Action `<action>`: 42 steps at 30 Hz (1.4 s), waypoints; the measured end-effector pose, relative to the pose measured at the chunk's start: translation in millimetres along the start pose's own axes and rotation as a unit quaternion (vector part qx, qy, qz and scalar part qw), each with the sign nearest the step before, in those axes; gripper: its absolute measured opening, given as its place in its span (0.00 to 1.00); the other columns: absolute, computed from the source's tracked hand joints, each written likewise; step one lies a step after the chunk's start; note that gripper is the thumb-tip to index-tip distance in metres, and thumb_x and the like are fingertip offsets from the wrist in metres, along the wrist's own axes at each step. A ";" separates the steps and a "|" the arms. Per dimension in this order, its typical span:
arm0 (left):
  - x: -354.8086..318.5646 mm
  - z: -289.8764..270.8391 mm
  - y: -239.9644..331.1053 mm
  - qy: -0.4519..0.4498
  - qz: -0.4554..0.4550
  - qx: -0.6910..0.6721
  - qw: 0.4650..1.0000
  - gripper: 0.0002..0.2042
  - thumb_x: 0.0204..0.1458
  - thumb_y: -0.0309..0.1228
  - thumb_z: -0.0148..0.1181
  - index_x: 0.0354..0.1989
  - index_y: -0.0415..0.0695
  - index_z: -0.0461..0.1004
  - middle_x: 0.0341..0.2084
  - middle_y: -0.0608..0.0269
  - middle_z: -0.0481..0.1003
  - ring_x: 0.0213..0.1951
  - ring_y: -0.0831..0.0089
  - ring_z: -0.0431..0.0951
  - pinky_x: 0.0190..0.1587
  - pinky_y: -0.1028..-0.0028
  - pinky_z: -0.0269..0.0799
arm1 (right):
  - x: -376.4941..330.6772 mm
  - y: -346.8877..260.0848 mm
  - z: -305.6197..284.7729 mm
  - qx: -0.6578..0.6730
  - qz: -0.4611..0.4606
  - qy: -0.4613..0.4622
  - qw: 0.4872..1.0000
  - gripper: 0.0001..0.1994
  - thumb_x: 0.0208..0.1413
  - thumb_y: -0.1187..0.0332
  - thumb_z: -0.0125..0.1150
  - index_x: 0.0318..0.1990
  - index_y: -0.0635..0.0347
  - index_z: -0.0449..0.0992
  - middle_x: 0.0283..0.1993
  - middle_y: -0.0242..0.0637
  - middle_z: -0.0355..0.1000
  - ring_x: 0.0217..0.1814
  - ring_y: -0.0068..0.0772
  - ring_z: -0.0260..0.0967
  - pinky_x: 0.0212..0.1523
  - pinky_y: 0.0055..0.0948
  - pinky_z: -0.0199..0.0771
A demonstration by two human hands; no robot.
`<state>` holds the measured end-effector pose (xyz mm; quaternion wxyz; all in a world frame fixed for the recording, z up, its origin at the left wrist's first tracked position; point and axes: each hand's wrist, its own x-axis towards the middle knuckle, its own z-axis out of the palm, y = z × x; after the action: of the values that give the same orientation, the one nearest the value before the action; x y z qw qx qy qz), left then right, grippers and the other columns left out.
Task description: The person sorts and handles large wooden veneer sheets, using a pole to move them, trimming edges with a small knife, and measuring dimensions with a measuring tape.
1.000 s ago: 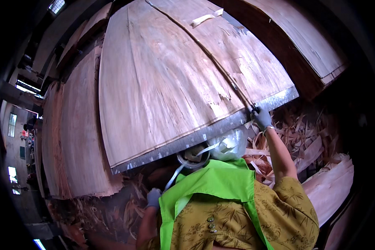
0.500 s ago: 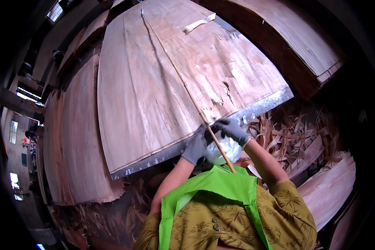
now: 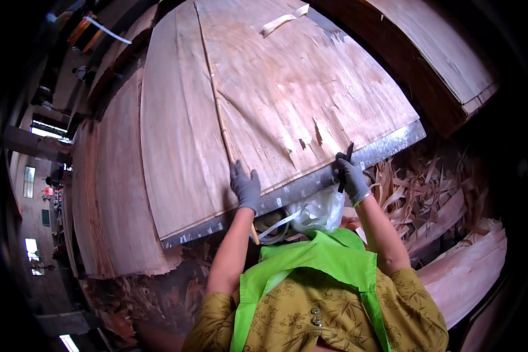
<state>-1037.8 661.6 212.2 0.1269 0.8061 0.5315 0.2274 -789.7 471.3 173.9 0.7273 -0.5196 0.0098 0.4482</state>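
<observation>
A large sheet of pale wood veneer [image 3: 182, 135] lies on a dark metal-edged table [image 3: 276, 202] in front of me. Along it runs a long thin wooden stick [image 3: 217, 105], its near end jutting past the table edge. My left hand [image 3: 245, 186], in a grey glove, rests flat over the stick at the sheet's near edge, fingers stretched and thumb apart. Further right, my gloved right hand [image 3: 352, 178] is closed round a slim black tool [image 3: 348, 154], whose kind I cannot make out. The veneer is torn and split near that hand.
A curled veneer strip [image 3: 284, 20] lies at the sheet's far end. More veneer stacks stand at left [image 3: 117, 176] and far right [image 3: 434, 41]. Shredded veneer scraps [image 3: 419, 199] cover the floor at right. A white plastic bag [image 3: 320, 211] hangs between my arms and the table.
My hands have moved apart, the left to the left and the right to the right with the black tool. The stick has swung left and now lies along the veneer.
</observation>
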 end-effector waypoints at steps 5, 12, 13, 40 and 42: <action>19.3 32.1 71.8 -0.084 0.157 0.055 0.983 0.31 0.49 0.43 0.53 0.61 0.44 0.56 0.63 0.51 0.50 0.64 0.55 0.49 0.62 0.55 0.43 | -2.0 -6.5 -5.5 -0.022 0.021 0.009 0.999 0.12 0.53 0.69 0.54 0.44 0.61 0.70 0.26 0.30 0.68 0.18 0.24 0.63 0.18 0.21 0.62; 22.3 81.0 75.9 -0.169 0.288 0.189 0.924 0.33 0.52 0.51 0.44 0.64 0.47 0.51 0.65 0.55 0.47 0.65 0.59 0.45 0.63 0.52 0.35 | -40.1 -39.8 -14.7 -0.063 0.068 0.034 0.995 0.09 0.52 0.66 0.56 0.37 0.60 0.74 0.25 0.29 0.70 0.18 0.18 0.61 0.17 0.17 0.58; 20.7 80.5 73.1 -0.194 0.277 0.194 0.921 0.32 0.52 0.51 0.44 0.64 0.48 0.51 0.65 0.55 0.46 0.65 0.59 0.45 0.64 0.54 0.35 | -41.8 -42.6 -20.7 -0.077 0.070 0.044 0.994 0.09 0.53 0.66 0.55 0.37 0.60 0.74 0.25 0.29 0.70 0.18 0.17 0.61 0.17 0.17 0.58; -159.2 -45.4 -94.5 -0.004 -0.402 -0.456 0.794 0.10 0.53 0.33 0.52 0.39 0.42 0.63 0.29 0.60 0.68 0.30 0.67 0.71 0.30 0.69 0.68 | -153.6 -9.6 -86.2 -0.123 0.075 0.089 0.986 0.09 0.52 0.65 0.51 0.37 0.59 0.73 0.24 0.31 0.70 0.14 0.18 0.55 0.15 0.22 0.57; -139.0 -58.7 -93.6 0.022 -0.498 -0.578 0.646 0.06 0.53 0.34 0.52 0.35 0.47 0.65 0.19 0.68 0.68 0.21 0.74 0.71 0.23 0.73 0.70 | -188.3 -5.5 -73.4 -0.122 0.074 0.125 0.982 0.10 0.53 0.63 0.53 0.40 0.56 0.73 0.26 0.31 0.71 0.13 0.17 0.55 0.13 0.19 0.55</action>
<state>-1188.2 570.0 189.0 0.6496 0.1776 0.6159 0.4088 -865.5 294.1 234.6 0.6163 -0.6542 0.0848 0.4301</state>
